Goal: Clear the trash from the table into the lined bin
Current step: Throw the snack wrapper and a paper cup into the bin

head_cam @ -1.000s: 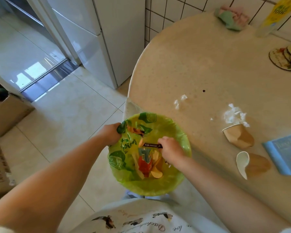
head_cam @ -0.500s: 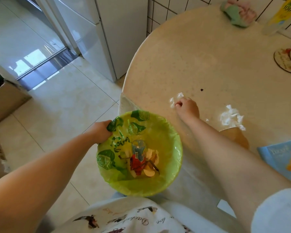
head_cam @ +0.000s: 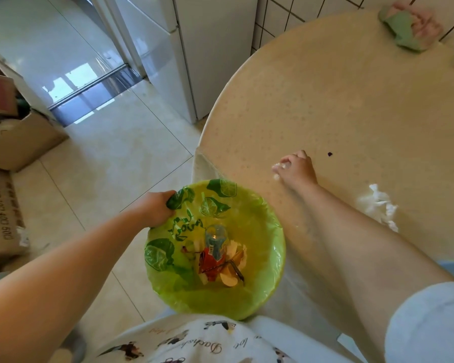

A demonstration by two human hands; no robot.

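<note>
The green lined bin [head_cam: 262,292] hangs just below the table's near-left edge. My left hand [head_cam: 157,208] grips its rim and liner at the upper left. Inside lie a bottle with a red label, peels and wrappers [head_cam: 218,258]. My right hand [head_cam: 296,169] rests on the beige table [head_cam: 338,100], fingers pinched on small white paper scraps [head_cam: 279,167]. A larger crumpled white tissue [head_cam: 378,205] lies on the table to the right of my forearm.
A small dark speck [head_cam: 330,154] sits beyond my right hand. A green and pink cloth [head_cam: 412,30] lies at the table's far edge. A white fridge [head_cam: 184,48] stands left of the table. Cardboard boxes [head_cam: 13,137] stand on the tiled floor at left.
My right hand left the bin, where it dropped a wrapper, reached over the table to the small white scraps and closed its fingers on them. My left hand kept hold of the rim.
</note>
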